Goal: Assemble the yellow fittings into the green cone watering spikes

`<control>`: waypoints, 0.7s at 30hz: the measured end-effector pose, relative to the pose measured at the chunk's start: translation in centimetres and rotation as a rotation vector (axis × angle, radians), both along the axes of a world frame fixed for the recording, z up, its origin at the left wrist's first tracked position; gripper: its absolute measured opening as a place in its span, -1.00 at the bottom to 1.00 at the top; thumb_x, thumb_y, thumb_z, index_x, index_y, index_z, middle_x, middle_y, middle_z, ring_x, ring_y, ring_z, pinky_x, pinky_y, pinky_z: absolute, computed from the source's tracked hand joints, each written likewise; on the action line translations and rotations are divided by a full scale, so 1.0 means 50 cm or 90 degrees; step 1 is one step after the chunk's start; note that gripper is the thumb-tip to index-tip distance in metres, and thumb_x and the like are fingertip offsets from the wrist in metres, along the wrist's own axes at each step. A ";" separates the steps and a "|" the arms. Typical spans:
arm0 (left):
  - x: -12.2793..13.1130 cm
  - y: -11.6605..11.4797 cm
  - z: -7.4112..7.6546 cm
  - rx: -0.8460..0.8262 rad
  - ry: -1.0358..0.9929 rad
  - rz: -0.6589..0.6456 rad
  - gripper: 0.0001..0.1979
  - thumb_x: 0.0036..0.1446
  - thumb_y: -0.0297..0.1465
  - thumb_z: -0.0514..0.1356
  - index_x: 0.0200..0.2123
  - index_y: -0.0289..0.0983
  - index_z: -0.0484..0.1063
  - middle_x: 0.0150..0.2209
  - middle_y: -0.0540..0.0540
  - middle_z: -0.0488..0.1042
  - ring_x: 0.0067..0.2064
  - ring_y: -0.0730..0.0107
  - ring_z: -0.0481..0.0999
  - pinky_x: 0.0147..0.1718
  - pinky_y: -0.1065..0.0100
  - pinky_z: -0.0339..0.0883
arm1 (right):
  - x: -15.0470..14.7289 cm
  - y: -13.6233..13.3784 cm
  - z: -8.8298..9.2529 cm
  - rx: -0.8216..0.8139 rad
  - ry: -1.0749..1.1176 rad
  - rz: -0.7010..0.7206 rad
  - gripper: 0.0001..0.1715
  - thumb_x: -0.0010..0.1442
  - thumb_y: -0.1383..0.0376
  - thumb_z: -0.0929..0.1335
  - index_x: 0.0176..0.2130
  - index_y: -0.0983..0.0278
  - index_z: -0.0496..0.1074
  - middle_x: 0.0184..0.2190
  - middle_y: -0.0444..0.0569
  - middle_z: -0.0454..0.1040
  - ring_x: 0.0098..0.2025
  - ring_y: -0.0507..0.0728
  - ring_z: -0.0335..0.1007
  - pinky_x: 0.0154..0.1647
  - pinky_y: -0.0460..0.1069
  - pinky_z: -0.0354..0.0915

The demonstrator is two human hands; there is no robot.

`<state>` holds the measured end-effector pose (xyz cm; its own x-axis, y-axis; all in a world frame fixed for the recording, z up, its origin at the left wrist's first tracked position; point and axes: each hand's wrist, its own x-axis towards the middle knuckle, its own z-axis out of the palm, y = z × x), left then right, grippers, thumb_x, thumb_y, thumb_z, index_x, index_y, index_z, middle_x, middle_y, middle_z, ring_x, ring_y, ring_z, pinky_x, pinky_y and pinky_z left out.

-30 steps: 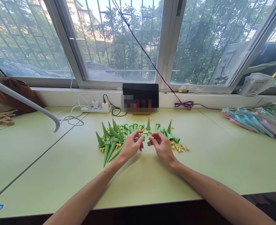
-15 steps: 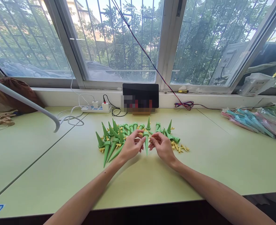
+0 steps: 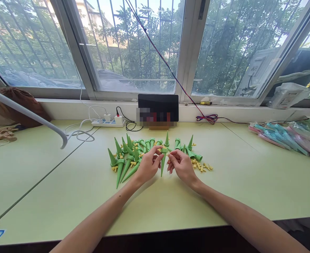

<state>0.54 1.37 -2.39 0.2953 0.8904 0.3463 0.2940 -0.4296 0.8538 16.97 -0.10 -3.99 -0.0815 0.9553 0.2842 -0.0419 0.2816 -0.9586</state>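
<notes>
A green plastic watering spike hangs point down between my hands. My left hand pinches it by the collar at the top, thumb and fingers on either side. Close to that collar, on its right, my right hand has thumb and forefinger pressed together. Whatever sits in that pinch is too small and hidden to name. Behind my hands lie several more green spikes, some standing tip up and others on their sides. Small yellow plastic pieces are scattered among them and by my right hand.
A dark tablet stands on a brown base by the window. A power strip with white cables is to its left. A white curved bar crosses the left side. Plastic bags lie far right, a bundled wire at the back.
The spike's tip has swung a little to the left, tilting the spike between my hands. My hands stay in nearly the same place, the right still pinched near the collar.
</notes>
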 end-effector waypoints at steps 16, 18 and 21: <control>0.005 0.000 0.008 -0.016 -0.067 0.038 -0.66 0.28 -0.12 0.11 -0.03 -0.23 0.29 -0.29 -0.02 0.40 -0.58 0.56 0.40 -0.66 0.51 0.24 | 0.002 -0.005 0.000 0.037 -0.073 -0.063 -0.62 0.32 -0.02 0.29 -0.33 0.22 0.31 -0.56 -0.18 0.34 -0.67 -0.01 0.27 -0.70 -0.11 0.18; 0.005 0.001 0.011 -0.034 -0.105 0.035 -0.66 0.29 -0.08 0.10 -0.14 -0.25 0.31 -0.33 -0.01 0.41 -0.59 0.55 0.40 -0.69 0.51 0.23 | 0.003 -0.007 0.003 0.051 -0.089 -0.081 -0.63 0.32 -0.01 0.29 -0.30 0.22 0.31 -0.55 -0.18 0.33 -0.66 0.00 0.28 -0.68 -0.10 0.17; 0.005 0.001 0.015 -0.076 -0.145 0.017 -0.59 0.28 -0.03 0.08 -0.33 -0.29 0.34 -0.45 0.00 0.41 -0.61 0.54 0.39 -0.70 0.50 0.22 | 0.004 -0.009 0.005 0.056 -0.101 -0.084 -0.64 0.32 -0.01 0.29 -0.28 0.22 0.32 -0.51 -0.16 0.35 -0.65 0.00 0.30 -0.66 -0.10 0.20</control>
